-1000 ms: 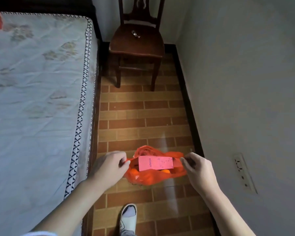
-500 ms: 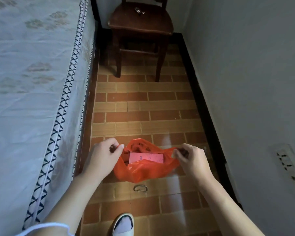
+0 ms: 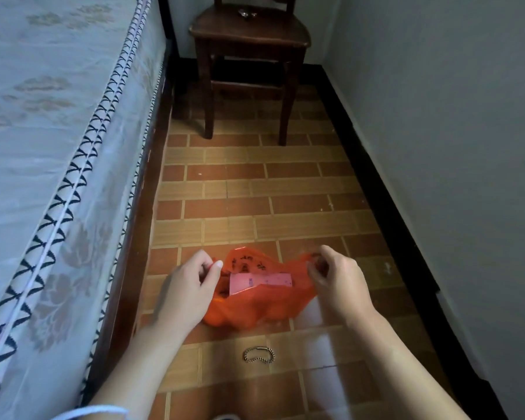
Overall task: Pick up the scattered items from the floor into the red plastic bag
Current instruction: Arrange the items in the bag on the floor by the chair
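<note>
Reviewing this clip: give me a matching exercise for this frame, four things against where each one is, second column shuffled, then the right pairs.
Things:
1. pink box
2. metal chain bracelet
3. wooden chair
4. red plastic bag

Places:
A. at the far end of the floor, by the wall
B. on the tiles, between the two hands
C. inside the bag's open mouth
D. bare on the tiles, nearer the person than the bag

Pairs: 1-C, 2-D, 3-A, 4-B
</note>
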Available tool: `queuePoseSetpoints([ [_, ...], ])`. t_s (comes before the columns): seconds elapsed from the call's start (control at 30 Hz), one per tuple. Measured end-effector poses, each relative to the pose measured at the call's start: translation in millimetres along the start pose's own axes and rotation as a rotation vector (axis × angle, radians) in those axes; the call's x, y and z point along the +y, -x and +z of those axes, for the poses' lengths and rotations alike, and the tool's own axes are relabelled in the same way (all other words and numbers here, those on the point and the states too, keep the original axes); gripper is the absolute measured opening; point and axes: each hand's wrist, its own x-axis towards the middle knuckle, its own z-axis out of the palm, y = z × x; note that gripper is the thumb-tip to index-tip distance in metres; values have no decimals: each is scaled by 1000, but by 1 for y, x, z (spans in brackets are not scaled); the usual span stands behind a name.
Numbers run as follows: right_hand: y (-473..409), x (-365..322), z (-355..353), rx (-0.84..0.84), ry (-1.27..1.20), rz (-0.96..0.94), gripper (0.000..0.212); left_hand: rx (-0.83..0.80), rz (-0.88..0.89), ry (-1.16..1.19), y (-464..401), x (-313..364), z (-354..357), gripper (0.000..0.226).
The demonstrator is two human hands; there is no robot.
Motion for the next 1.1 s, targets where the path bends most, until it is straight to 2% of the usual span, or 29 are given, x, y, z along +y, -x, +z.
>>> queuePoseSetpoints([
  [0.1,12,2,23,59,-7,-62,29,76,79,-101,8,-18,7,30],
  [0.17,13,5,39,84,120,-153,26,109,146,-142,12,-28,8,13],
  [0.2,9,6,46,111,197,-217,23,109,149,-157,11,-33,9,16],
  [0.27,2,1,52,190,259,-310,23,88,158,-169,6,-42,10,35],
  [0.33,-5,-7,65,217,265,-382,27,118,171,-158,-2,-49,15,33],
  [0.4,-9,-13,84,126,288,-481,32,121,210,-145,-8,-52,21,31],
  [0.47,-11,-14,103,-32,315,-559,38,80,260,-147,-10,-53,28,42],
  [0.63,-26,3,128,-277,421,-531,62,-3,241,-170,-12,-56,38,52],
  [0.73,-34,13,137,-373,466,-493,74,-125,244,-198,-9,-56,50,56],
  [0.8,-34,19,144,-435,470,-464,81,-151,266,-237,-7,-55,58,59],
  [0.87,-30,25,151,-484,467,-445,91,-164,310,-293,-3,-52,70,59],
  [0.97,-23,41,163,-509,460,-444,104,-271,400,-400,3,-57,101,55],
  [1.1,-21,66,175,-542,503,-453,111,-431,409,-589,-14,-81,140,80],
])
